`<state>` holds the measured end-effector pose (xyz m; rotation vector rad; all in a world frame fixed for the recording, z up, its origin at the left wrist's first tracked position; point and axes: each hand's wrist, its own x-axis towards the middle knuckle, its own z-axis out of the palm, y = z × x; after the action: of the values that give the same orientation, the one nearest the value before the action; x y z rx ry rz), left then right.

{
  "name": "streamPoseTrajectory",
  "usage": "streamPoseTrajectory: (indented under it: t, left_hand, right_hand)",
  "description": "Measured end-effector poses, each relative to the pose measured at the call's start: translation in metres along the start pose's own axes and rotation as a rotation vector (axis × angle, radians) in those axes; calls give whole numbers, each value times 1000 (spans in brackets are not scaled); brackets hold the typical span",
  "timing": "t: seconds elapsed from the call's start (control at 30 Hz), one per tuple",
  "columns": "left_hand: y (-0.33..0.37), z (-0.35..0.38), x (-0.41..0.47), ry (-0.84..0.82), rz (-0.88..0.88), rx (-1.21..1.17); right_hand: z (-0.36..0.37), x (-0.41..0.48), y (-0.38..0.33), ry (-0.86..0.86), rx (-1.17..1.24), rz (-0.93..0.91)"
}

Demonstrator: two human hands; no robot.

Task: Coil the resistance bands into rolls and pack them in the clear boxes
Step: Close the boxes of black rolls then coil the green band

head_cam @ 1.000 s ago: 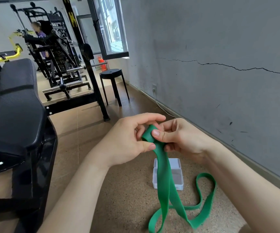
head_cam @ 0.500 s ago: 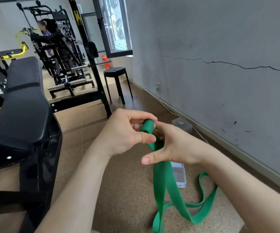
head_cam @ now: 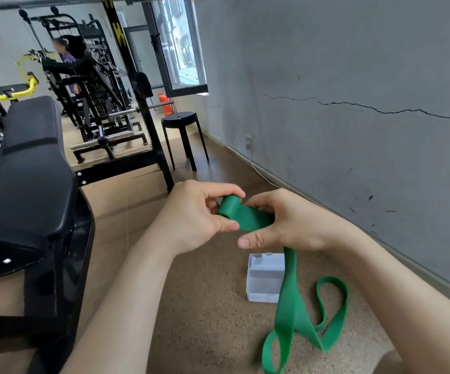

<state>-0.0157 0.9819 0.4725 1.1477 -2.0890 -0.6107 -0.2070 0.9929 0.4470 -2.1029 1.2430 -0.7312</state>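
Band: we find the green band [head_cam: 288, 298], rolled end pinched in left grip [head_cam: 194, 214]; right grip [head_cam: 286, 225] holds the flat run (tail on floor [head_cam: 205, 319]).
Room: clear box [head_cam: 265, 276] below the grips; wall [head_cam: 353, 76] close right.

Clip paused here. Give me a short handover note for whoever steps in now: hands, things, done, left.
Left hand pinches the small roll begun at the end of the green band. Right hand holds the flat band beside the roll. The rest hangs to the floor in loose loops, partly in front of the clear box, which looks open and empty.
Done: roll begun.
Left: coil the rest, put it in the box.
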Motion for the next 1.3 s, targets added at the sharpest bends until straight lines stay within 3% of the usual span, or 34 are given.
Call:
streamPoseTrajectory:
  t: [0.1,0.2,0.33,0.4,0.53,0.67,0.87,1.07,1.2,1.3]
  left_hand:
    - [1,4,2,-47,77,159]
    - [2,9,2,-123,179,234]
    - [0,14,3,-115,258,246]
    - [-1,15,2,-90,225,136]
    - [1,9,-1,-160,60,-303]
    - [1,5,-3,-202,67,-506]
    - [1,-2,-4,-133,55,-371]
    - [7,5,-4,-158,98,181]
    - [6,7,-2,-162,139,186]
    - [5,10,-1,-167,93,55]
  right_hand:
    - [3,-2,4,-95,337,19]
    - [12,1,8,43,408,100]
    - [17,2,11,65,509,82]
    - [15,2,13,60,613,75]
    - [14,3,20,3,779,-1]
    - [17,3,21,-130,926,-80]
    - [12,2,15,-183,805,41]
    - [3,0,18,-125,662,161]
    - [8,3,16,53,580,130]
    - [9,3,15,85,667,85]
